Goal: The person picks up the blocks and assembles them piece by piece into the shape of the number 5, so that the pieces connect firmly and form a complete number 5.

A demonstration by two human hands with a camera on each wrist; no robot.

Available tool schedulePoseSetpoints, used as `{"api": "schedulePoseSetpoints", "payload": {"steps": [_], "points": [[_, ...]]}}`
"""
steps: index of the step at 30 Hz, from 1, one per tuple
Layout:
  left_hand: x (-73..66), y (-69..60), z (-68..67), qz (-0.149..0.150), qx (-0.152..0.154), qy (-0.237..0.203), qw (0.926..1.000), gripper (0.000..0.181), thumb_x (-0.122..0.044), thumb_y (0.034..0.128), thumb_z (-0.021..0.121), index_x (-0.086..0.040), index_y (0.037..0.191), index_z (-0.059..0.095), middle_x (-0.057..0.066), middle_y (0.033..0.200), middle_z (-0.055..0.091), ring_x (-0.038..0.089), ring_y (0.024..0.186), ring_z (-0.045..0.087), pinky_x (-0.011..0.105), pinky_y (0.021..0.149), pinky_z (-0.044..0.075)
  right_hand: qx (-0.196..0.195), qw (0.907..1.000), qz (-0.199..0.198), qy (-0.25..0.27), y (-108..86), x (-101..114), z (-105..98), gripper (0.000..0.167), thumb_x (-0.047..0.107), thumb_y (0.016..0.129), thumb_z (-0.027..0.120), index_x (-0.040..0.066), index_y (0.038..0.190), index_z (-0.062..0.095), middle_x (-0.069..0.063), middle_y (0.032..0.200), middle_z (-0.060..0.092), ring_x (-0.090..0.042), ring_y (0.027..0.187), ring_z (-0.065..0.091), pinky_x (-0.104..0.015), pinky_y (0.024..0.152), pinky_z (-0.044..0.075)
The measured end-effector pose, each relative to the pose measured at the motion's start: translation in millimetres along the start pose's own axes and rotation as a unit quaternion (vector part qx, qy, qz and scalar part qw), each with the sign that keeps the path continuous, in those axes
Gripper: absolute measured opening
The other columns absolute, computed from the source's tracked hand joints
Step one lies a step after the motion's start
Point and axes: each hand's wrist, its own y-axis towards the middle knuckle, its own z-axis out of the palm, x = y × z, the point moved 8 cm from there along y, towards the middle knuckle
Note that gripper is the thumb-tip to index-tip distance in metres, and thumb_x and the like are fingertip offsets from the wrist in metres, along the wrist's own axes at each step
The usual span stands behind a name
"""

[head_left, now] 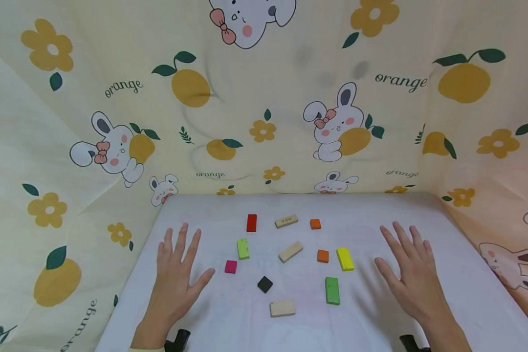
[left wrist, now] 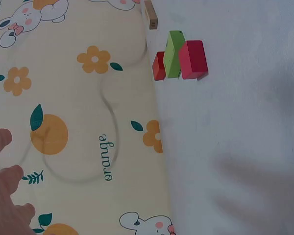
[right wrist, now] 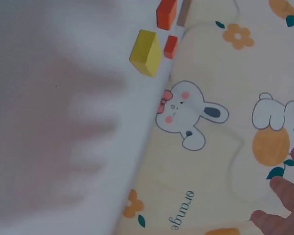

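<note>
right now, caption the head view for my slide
Left hand and right hand, fingers spread, flank eleven scattered blocks on a white tabletop.

2 bare hands, 5 digits each: left hand (head_left: 176,281), right hand (head_left: 418,276). Left wrist: thin pale yellowish cuff edge (head_left: 146,350), angular black wrist piece (head_left: 178,341). Right wrist: matching dark block (head_left: 410,343), partly cut off by the frame.

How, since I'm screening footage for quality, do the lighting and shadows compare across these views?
Head view: brightest, with a soft shadow on the white table beside the right hand; left wrist view: dimmer, with blurry finger-like shadows toward the right side; right wrist view: also dim, with soft-edged finger-like shadows on the table at the left.
</note>
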Motion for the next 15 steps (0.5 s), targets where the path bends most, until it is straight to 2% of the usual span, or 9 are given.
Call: {"api": "schedulePoseSetpoints", "payload": {"steps": [4,9,12,15], "points": [[0.7,2.6,3.5,-0.003,0.011,-0.006,0.9999,0.093,-0.055,0.0980,0.069,-0.017,0.173,0.029,0.012,0.180,0.017,0.051,0.161,0.009,0.079,0.121,0.015,0.002,0.9998,0.001,0.019,1.2,1.8,0.5,0.068,0.033,0.105,0.067,0.017,0.167,0.044,-0.021,0.172,0.035,-0.049,0.161,0.015,-0.067,0.128,0.002],[12.5,14.7,10.1,-0.016,0.014,-0.059,0.9981,0.092,-0.033,0.0945,0.082,-0.012,0.170,0.035,0.012,0.178,0.024,0.045,0.160,0.020,0.078,0.111,0.037,0.025,0.9974,0.006,0.067,21.0,8.6,1.9,0.063,0.024,0.102,0.075,0.011,0.160,0.052,-0.023,0.166,0.042,-0.050,0.157,0.025,-0.078,0.120,0.019],[21.4,25.0,13.1,-0.031,0.016,-0.103,0.9941,0.085,-0.024,0.0941,0.085,-0.008,0.166,0.043,0.013,0.175,0.030,0.043,0.158,0.028,0.073,0.111,0.041,0.052,0.9954,0.014,0.079,39.2,13.6,5.6,0.060,0.023,0.101,0.078,0.011,0.156,0.056,-0.020,0.163,0.046,-0.048,0.152,0.034,-0.079,0.112,0.032],[28.4,35.7,20.8,-0.057,0.040,-0.148,0.9865,0.080,-0.023,0.0957,0.085,-0.009,0.164,0.046,0.013,0.171,0.037,0.040,0.155,0.034,0.070,0.114,0.041,0.073,0.9935,0.016,0.086,58.3,15.4,12.2,0.057,0.022,0.101,0.080,0.012,0.153,0.060,-0.016,0.160,0.052,-0.045,0.147,0.044,-0.077,0.107,0.041]]}}
